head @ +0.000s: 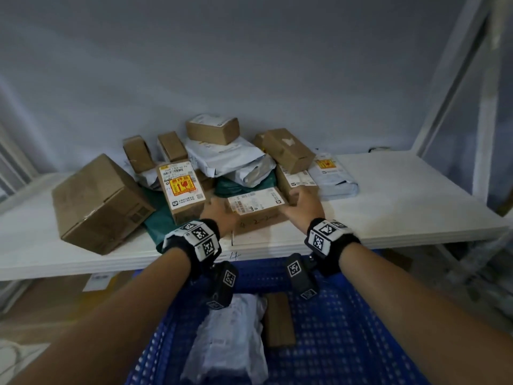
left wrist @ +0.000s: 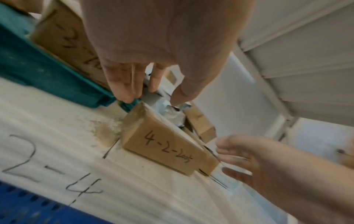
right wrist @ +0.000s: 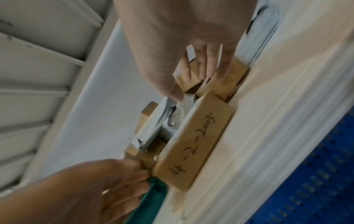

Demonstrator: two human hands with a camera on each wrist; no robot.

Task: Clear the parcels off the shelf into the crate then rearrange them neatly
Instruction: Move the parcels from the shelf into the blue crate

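A flat cardboard box (head: 255, 208) with a white label on top and "4-2-2005" written on its front (left wrist: 162, 151) (right wrist: 195, 144) lies near the front edge of the white shelf (head: 388, 195). My left hand (head: 219, 211) (left wrist: 151, 94) is at its left end and my right hand (head: 301, 200) (right wrist: 193, 81) at its right end. Both have straight fingers, and neither is curled round the box. Below the shelf stands the blue crate (head: 347, 315), holding a white bag parcel (head: 230, 337) and a small brown box (head: 279, 319).
Behind the flat box lies a heap of parcels. It includes a large brown carton (head: 97, 204) at the left, a box with a yellow-red sticker (head: 181, 190), a green bag (head: 161, 220), grey mailer bags (head: 230, 159) and small boxes (head: 286, 150). A shelf upright (head: 449, 79) rises at the right.
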